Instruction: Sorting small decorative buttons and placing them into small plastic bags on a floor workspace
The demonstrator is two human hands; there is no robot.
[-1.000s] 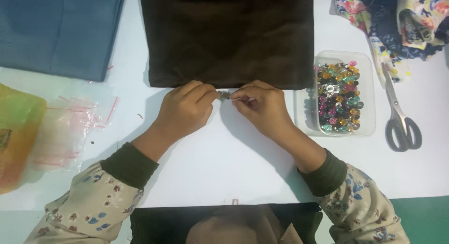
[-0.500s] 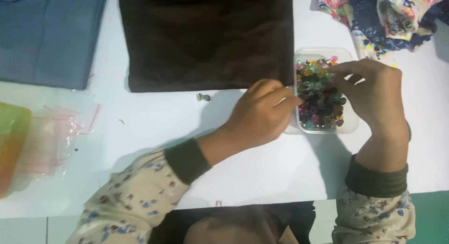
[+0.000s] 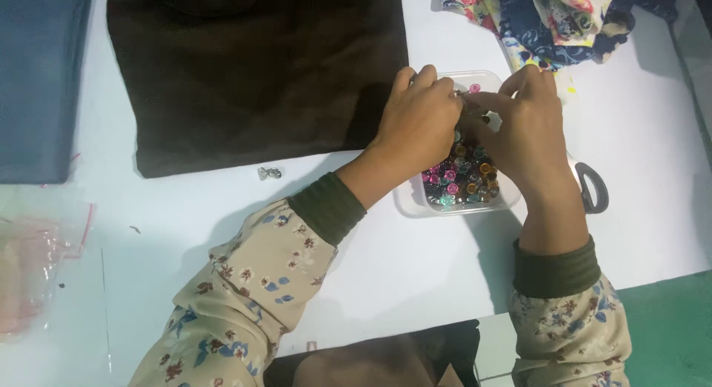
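Both my hands are over the clear tray of coloured beads on the white counter. Left hand and right hand have their fingertips pinched together on something small above the tray; what it is I cannot tell. Brown cloth lies just left of the tray, with a small metal piece below its edge. Scissors are partly hidden behind my right wrist. Floral fabric lies beyond; plastic bags far left.

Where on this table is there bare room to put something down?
Bare white table lies between the two sleeves, and right of the scissors. It is crowded where both hands, left hand and right hand, meet over the bead box.
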